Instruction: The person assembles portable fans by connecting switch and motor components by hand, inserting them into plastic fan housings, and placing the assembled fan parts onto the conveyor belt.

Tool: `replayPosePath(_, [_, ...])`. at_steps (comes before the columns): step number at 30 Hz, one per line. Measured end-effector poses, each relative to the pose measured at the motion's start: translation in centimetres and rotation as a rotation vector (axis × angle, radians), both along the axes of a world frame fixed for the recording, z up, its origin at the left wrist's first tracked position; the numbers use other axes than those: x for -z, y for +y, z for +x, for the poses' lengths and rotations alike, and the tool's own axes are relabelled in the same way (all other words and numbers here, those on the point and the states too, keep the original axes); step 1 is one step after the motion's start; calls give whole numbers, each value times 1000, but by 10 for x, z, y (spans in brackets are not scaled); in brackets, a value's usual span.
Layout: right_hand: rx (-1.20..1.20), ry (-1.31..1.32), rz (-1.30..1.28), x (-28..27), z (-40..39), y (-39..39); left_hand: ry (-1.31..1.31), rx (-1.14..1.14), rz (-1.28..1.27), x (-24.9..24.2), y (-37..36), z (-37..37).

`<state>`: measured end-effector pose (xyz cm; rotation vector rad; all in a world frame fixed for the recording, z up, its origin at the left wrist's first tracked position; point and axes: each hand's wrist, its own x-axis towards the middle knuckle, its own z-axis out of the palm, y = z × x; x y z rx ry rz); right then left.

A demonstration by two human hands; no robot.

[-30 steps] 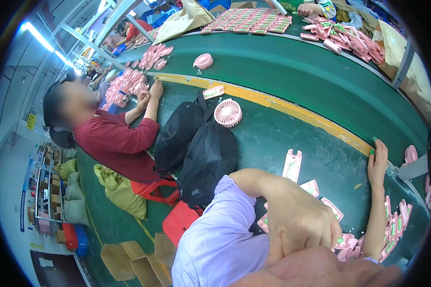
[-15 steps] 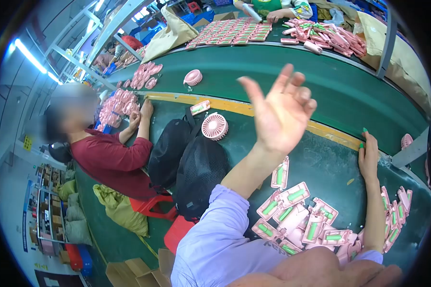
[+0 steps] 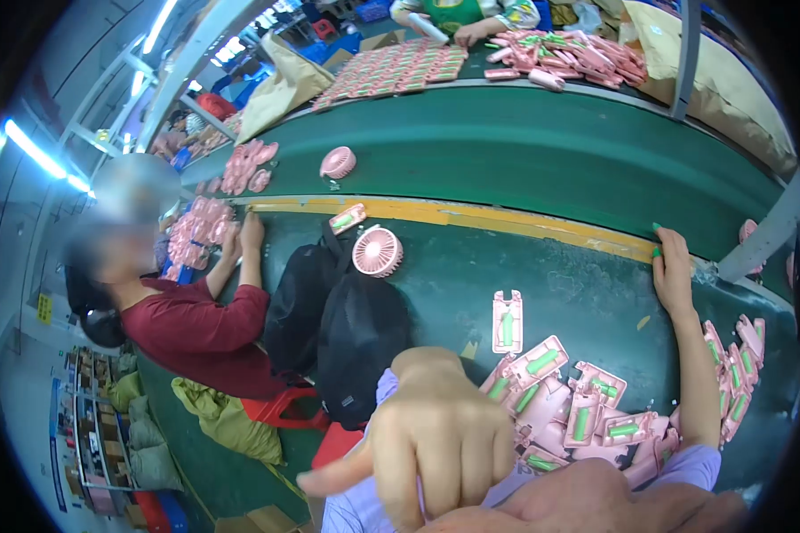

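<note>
My left hand [image 3: 440, 440] is near the camera at the bottom centre, its back showing and its thumb stretched out to the left. Its fingers point down, their tips hidden, and no held object is visible. Resting at the yellow edge strip [image 3: 507, 226], my right hand [image 3: 674, 271] is open and empty, with green nails. Between my arms, pink casings with green cells [image 3: 582, 422] lie in a loose pile. A single pink casing [image 3: 508, 322] sits just above the pile. More casings [image 3: 735, 373] lie right of my right forearm.
A person in a red top [image 3: 196, 324] sits at the left by pink parts [image 3: 196, 231]. Black bags [image 3: 360, 342] and a round pink fan [image 3: 378, 251] are left of centre. Beyond the green belt [image 3: 507, 142], another person's hands [image 3: 476, 34] are near rows of casings [image 3: 391, 67]. A metal post [image 3: 764, 231] stands right.
My left hand has dropped from its raised, palm-showing position over the table to the bottom centre, back of the hand showing. My right hand stays at the edge. The view has shifted slightly.
</note>
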<state>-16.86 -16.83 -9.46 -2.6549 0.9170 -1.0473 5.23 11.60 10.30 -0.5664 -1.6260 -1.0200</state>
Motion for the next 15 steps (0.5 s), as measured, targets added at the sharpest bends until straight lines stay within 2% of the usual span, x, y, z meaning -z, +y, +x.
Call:
replayPosePath(3, [-9, 29, -7, -3, 1, -1, -70, 19, 11, -3, 2, 1])
replayPosePath(5, [-10, 28, -10, -3, 2, -1, -36, -45, 3, -1, 1, 2])
replayPosePath(15, [-1, 53, 4, 2, 4, -3, -4, -74, -5, 32, 13, 15])
